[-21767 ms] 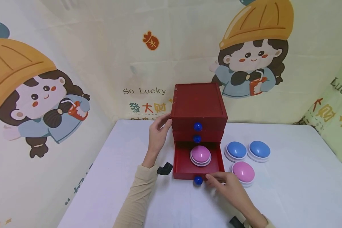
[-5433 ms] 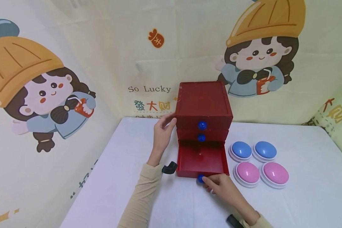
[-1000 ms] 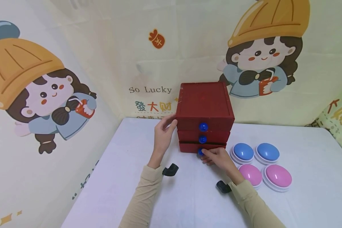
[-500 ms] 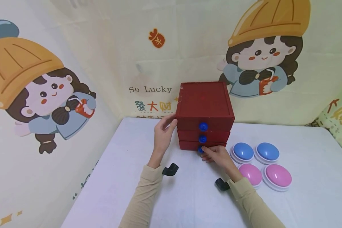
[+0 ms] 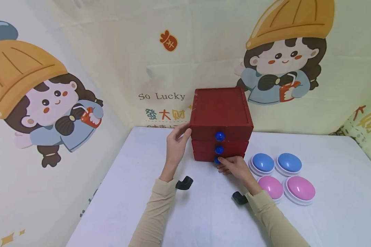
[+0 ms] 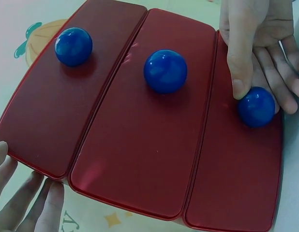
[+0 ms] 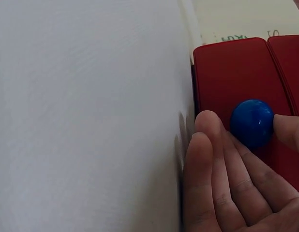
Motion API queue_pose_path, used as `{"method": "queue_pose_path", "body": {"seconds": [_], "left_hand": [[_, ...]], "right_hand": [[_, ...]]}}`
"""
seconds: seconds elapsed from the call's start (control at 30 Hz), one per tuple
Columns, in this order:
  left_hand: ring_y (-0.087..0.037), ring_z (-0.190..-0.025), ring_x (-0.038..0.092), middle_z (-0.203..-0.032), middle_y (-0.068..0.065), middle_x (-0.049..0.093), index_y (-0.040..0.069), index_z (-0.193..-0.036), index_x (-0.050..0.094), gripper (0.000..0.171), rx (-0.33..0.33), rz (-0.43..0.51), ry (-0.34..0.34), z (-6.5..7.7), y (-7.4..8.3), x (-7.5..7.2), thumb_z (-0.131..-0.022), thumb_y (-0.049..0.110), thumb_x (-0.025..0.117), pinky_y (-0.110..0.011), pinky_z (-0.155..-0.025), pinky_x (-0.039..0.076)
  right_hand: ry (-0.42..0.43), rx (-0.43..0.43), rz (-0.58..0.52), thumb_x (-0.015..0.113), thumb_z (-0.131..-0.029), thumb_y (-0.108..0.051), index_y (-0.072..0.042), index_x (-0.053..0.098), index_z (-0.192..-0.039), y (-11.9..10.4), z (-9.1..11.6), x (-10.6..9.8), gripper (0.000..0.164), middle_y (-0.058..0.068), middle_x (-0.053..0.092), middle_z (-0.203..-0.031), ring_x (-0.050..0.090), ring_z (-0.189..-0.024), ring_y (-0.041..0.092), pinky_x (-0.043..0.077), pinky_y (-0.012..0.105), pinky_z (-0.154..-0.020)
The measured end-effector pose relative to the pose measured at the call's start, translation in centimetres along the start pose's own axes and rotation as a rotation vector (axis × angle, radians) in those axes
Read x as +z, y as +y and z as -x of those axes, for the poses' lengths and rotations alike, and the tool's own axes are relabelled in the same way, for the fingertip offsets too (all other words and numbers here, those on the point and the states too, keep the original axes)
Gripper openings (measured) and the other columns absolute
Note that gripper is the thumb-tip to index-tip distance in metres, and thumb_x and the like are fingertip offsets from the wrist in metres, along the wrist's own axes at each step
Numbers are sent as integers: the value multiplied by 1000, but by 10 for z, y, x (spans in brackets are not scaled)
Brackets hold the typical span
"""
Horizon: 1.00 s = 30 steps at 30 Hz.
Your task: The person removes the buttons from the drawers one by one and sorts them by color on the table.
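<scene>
A red three-drawer cabinet [image 5: 221, 106] stands at the back middle of the table, all its drawers pushed in. Each drawer front carries a round blue knob. My right hand [image 5: 236, 168] is at the bottom drawer and pinches its blue knob [image 7: 252, 123] between thumb and fingers; the other fingers reach beneath, by the tabletop. On the cabinet's left side rests my left hand [image 5: 175, 149], its fingers fairly straight against the wall, as the left wrist view shows too. The middle knob [image 6: 165, 71] and top knob [image 6: 73, 47] are untouched.
Right of the cabinet sit two blue dome buttons [image 5: 263, 162] on white bases and two pink dome buttons [image 5: 301, 188]. The right forearm partly covers the nearer pink one [image 5: 271, 187]. A patterned cloth [image 5: 136, 61] hangs behind the white table [image 5: 136, 171].
At first, the bottom drawer stood out with a pink button inside; later that button was on the table, the drawer bare. My right hand has since pushed the drawer in; the left stayed put.
</scene>
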State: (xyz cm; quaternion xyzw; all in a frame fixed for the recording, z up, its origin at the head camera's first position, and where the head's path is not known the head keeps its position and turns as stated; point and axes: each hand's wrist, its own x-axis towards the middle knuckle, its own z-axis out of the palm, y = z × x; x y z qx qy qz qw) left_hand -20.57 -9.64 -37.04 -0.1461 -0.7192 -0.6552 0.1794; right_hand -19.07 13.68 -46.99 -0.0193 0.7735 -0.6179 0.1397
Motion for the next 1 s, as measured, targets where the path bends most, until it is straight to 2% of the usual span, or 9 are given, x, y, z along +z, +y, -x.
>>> {"method": "queue_pose_path", "body": {"seconds": [0.13, 0.27, 0.37, 0.5, 0.7, 0.87, 1.0], "left_hand": [[-21, -118, 62, -128, -10, 65, 6, -131, 63, 34, 22, 15, 0, -2, -17, -2, -98, 16, 63, -33, -95, 56], [-22, -116, 63, -126, -13, 65, 3, -129, 63, 33, 8, 25, -4, 3, -2, -3, -98, 11, 62, -39, -96, 56], [-25, -116, 63, -126, -18, 64, -2, -128, 62, 32, -22, 20, -1, 8, 13, -4, -97, 6, 62, -37, -96, 56], [-26, -117, 62, -126, -17, 65, -2, -128, 62, 32, -37, -4, 7, 12, 17, -7, -98, 7, 62, -31, -95, 56], [-27, -116, 63, -123, -17, 67, -2, -126, 63, 31, -73, -40, 0, 22, 23, -10, -97, 7, 63, -30, -94, 56], [-25, -115, 64, -125, -15, 67, 1, -129, 63, 34, -78, -87, -10, 27, 8, -11, -97, 12, 65, -37, -95, 56], [-19, -112, 65, -122, -8, 69, 10, -129, 64, 34, -23, -142, 4, 31, -1, -15, -96, 19, 66, -42, -94, 56]], "right_hand": [[14, -6, 18, 62, -99, -30, 9, 72, -105, -2, 0, 2, 41, 19, 75, -92, 74, -77, 24, 62, 31, -70], [61, -36, 114, 63, -98, -33, 6, 74, -99, -2, 1, 2, 40, 16, 75, -87, 72, -73, 23, 61, 31, -66], [103, -50, 178, 62, -98, -35, 3, 74, -99, -3, 3, 1, 40, 14, 75, -87, 71, -71, 22, 59, 30, -64], [125, -71, 223, 60, -99, -36, 0, 72, -106, -8, 8, -3, 38, 15, 74, -93, 71, -76, 23, 58, 29, -66], [184, -179, 336, 61, -99, -31, -2, 71, -112, -20, 25, -10, 33, 12, 75, -100, 70, -91, 26, 56, 32, -78], [231, -249, 383, 63, -99, -29, -4, 71, -112, -29, 40, -15, 30, 8, 74, -101, 68, -94, 24, 57, 35, -83], [258, -304, 400, 65, -97, -26, -2, 71, -113, -38, 50, -15, 29, 9, 75, -100, 70, -93, 24, 60, 35, -81]]}}
